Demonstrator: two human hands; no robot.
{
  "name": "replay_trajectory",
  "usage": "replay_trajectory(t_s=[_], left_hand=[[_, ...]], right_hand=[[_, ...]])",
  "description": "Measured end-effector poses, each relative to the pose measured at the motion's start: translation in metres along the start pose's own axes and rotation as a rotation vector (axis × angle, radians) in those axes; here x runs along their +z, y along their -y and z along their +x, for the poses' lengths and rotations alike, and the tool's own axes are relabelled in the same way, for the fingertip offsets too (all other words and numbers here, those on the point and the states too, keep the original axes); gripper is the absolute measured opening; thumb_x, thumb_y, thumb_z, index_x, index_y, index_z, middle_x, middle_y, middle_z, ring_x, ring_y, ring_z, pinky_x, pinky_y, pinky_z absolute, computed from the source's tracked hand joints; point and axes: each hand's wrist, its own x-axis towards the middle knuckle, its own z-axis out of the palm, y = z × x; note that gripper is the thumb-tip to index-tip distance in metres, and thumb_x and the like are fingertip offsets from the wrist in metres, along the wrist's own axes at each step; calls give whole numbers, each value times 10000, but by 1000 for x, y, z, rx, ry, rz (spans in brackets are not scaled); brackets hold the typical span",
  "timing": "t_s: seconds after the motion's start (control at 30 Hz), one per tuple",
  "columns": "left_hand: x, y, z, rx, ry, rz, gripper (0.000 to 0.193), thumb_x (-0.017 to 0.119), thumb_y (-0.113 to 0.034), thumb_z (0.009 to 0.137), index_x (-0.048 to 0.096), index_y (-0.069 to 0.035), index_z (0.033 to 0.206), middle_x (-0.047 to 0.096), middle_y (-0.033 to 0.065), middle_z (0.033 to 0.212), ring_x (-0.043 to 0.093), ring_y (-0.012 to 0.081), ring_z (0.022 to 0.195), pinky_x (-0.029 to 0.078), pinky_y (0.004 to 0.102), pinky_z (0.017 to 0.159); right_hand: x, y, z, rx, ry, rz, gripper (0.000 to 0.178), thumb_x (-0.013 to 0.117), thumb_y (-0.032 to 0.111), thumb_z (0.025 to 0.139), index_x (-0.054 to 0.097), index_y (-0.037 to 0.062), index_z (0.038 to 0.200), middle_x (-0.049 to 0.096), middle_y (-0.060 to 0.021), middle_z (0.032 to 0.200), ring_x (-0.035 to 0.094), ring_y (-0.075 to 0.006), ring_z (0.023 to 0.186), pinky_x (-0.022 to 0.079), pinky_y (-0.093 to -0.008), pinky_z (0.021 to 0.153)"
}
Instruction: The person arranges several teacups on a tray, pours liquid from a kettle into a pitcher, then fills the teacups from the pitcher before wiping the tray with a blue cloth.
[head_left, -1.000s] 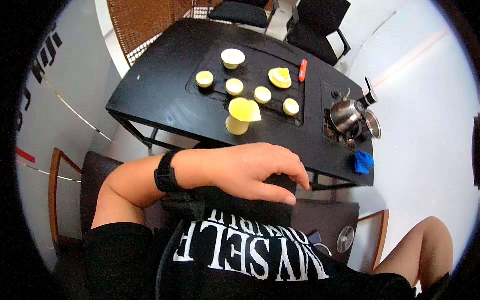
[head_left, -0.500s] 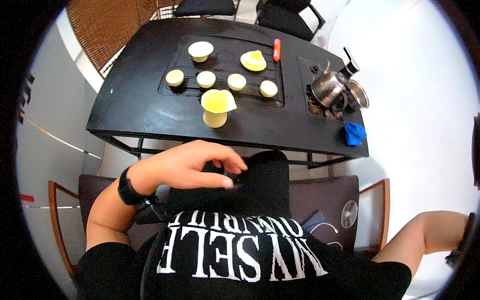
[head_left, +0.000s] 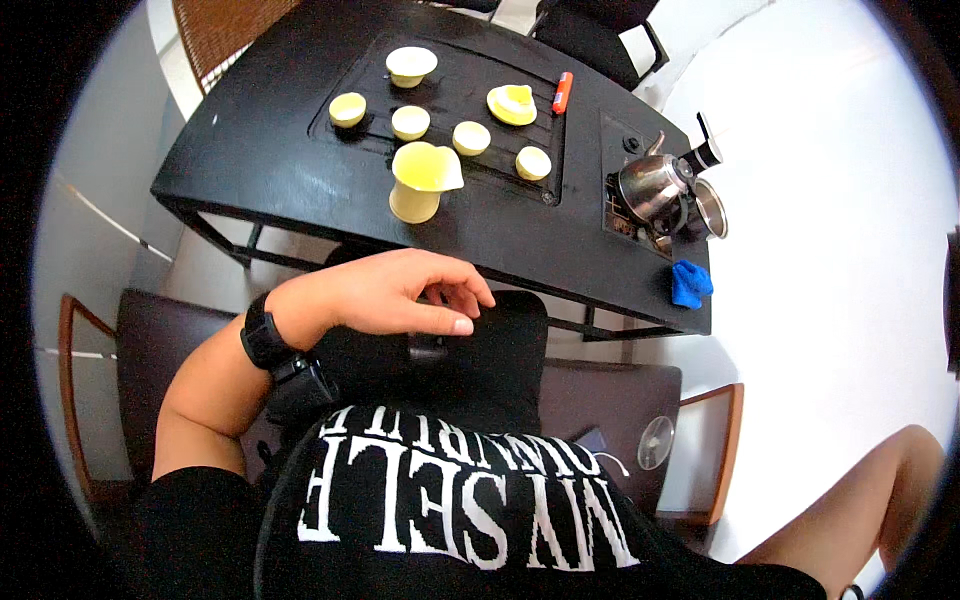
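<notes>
My left hand (head_left: 415, 295) hangs in front of my body, just off the table's near edge. Its fingers are loosely bent and the thumb stands apart from them, with nothing held. Nearest to it is a pale yellow pitcher (head_left: 414, 205) with a pouring lip, upright on the table. Beyond the pitcher runs a slanting row of small yellow cups (head_left: 471, 139). A larger white-and-yellow bowl (head_left: 411, 72) and a yellow lidded piece on a saucer (head_left: 512, 108) stand farther back. My right arm bends at the right edge, its hand out of the picture.
The black table (head_left: 270, 150) has a sunken tray area under the cups. A red stick-shaped item (head_left: 563, 93) lies at the back. To the right stand a steel kettle (head_left: 648, 190), a steel pot (head_left: 711, 207) and a crumpled blue cloth (head_left: 690, 285). A brown bench (head_left: 620, 390) is behind me.
The view has tilted and shifted, so the table sits higher and turned. My left hand keeps its loose shape. My right arm has swung lower, its forearm now bent differently at the right edge.
</notes>
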Motion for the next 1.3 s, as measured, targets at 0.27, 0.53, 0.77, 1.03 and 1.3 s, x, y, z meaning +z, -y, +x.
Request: replay_trajectory(t_s=[0.27,0.53,0.77,1.03,1.3], left_hand=[[9,58,-12,-82,-37,-12,351,632,-242,900,573,-20,1166,635,64,1006,592,147,926,479,297,842],[-3,112,-53,-178,-334,43,275,629,-180,905,591,-8,1116,637,34,953,588,108,902,479,266,820],[-47,115,-55,28,-939,9,129,587,-134,913,641,-23,950,622,6,822,561,85,746,464,232,695],[-154,176,-41,123,-1475,52,255,562,-274,951,629,-41,872,564,-25,763,469,59,666,388,210,606],[-142,193,-41,-32,-1389,380,281,529,-249,968,564,-17,813,440,-26,659,391,67,612,327,234,566]], right_hand=[[9,-48,9,0,-19,404,426,688,284,842,600,28,1171,670,-123,1012,646,-237,856,505,-350,733],[153,-216,30,536,-197,970,383,679,284,870,588,51,1161,625,-53,1045,596,-137,804,496,-270,696],[282,-301,-4,1147,-1797,381,214,610,231,911,591,21,876,580,-25,743,531,-129,657,458,-279,639],[322,-290,-11,1302,-1874,91,177,605,177,891,573,10,841,542,-113,844,559,-256,778,456,-352,702],[318,-272,-125,1333,-2025,-499,172,637,113,802,604,26,946,586,-127,952,542,-294,942,429,-386,870]])
